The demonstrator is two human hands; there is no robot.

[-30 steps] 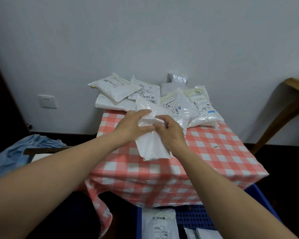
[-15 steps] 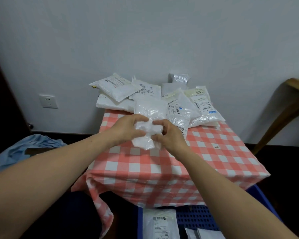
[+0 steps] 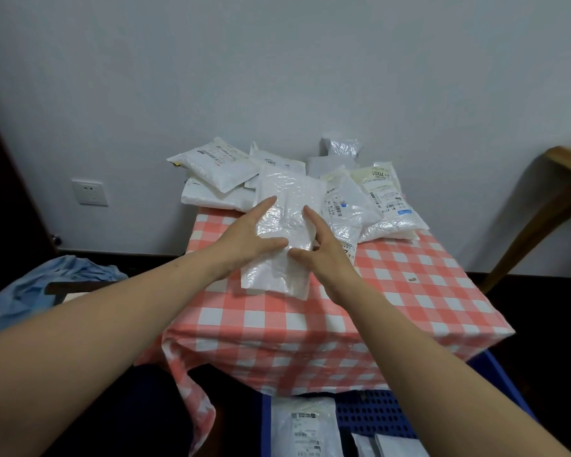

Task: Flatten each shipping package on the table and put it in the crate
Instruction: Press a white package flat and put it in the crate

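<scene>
View: head camera, looking forward and down over the bench (image 3: 409,291)
Package in work: white bubble package (image 3: 287,206), on the near half of the checked cloth, far end over the edge of the pile; whether it rests fully on the bench cannot be determined
Left hand (image 3: 244,239): fingers straight and extended along the left edge of the package, thumb laid across its face; nothing gripped
Right hand (image 3: 323,249): fingers straight and slightly apart against the right edge, thumb touching the face near the left thumb; nothing gripped
Step in hand (judgement): flattening; both palms appear to be smoothing the package
Remaining pile (image 3: 218,169): at least six packages stacked loosely at the far edge of the bench by the wall, several visibly puffy
Crate (image 3: 376,413): blue, perforated, on the floor below the near edge of the bench, only partly in frame
Crate contents: at least two flat labelled packages (image 3: 304,427) lying inside
Done (judgement): a small share; a few packages flattened and stowed
Left (judgement): finish the current package, move it to the crate, then repeat for the whole pile; most of the task is outstanding
</scene>
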